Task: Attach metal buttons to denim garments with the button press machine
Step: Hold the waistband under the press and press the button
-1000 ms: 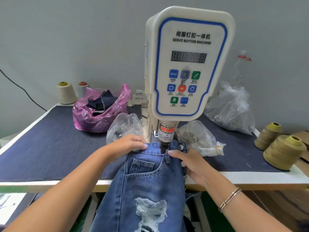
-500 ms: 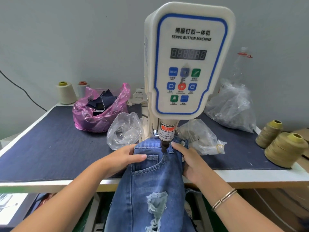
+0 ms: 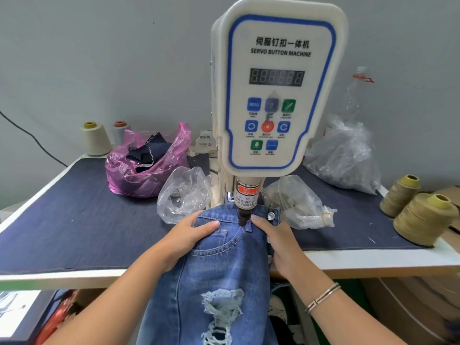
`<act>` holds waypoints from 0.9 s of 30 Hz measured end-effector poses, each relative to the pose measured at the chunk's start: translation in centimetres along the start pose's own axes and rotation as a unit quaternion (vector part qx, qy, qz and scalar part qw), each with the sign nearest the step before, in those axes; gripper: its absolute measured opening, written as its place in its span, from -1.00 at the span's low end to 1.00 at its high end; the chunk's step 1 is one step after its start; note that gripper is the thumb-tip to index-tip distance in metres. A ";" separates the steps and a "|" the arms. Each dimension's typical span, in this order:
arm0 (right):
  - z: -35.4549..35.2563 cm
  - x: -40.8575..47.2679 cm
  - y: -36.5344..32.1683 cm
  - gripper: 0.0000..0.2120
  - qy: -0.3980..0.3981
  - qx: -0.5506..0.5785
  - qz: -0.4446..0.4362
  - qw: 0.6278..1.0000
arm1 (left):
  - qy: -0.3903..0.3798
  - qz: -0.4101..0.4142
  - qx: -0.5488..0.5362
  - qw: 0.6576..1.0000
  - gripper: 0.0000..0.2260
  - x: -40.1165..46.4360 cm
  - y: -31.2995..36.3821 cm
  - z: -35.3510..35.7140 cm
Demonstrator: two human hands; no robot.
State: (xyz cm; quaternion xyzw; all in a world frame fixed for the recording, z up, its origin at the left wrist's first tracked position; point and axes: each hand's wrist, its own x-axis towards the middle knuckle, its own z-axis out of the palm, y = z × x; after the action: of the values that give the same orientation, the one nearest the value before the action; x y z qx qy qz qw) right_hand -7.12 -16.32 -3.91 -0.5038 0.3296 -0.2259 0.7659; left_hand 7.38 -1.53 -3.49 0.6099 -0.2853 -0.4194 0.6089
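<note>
Jeans hang over the tabletop's front edge, waistband under the button machine's punch. Left hand and right hand press flat on the denim, fingers mostly straight. Metal button sits just right of the punch.

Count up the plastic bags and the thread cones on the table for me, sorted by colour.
Pink plastic bag: 1
Clear plastic bags: 3 (left of the press, right of it, far right)
Olive thread cones: 2 (near, behind it)
Cream thread cone: 1
Grey cone with orange core: 1
Total: 8
</note>
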 end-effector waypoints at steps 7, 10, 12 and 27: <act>-0.5 -0.1 0.4 -0.88 -0.020 0.002 -0.017 1.000 | 0.012 0.023 -0.022 0.999 -0.68 0.0 -0.7 0.5; -0.4 -0.2 0.4 -0.88 -0.027 -0.005 -0.026 0.999 | 0.014 0.017 -0.025 0.999 -0.71 0.1 -0.8 0.4; -0.4 -0.1 0.5 -0.85 -0.028 -0.012 -0.037 0.999 | 0.018 0.012 -0.034 0.999 -0.77 0.1 -0.8 0.3; -0.5 0.3 1.1 -0.81 -0.012 -0.025 -0.050 0.998 | 0.010 0.018 -0.055 0.998 -0.73 0.2 -0.9 0.2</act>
State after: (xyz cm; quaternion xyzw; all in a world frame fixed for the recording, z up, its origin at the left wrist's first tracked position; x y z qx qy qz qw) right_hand -7.24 -16.39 -5.18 -0.5412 0.3004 -0.2495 0.7447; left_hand 7.21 -1.72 -4.37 0.5744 -0.2665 -0.4175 0.6517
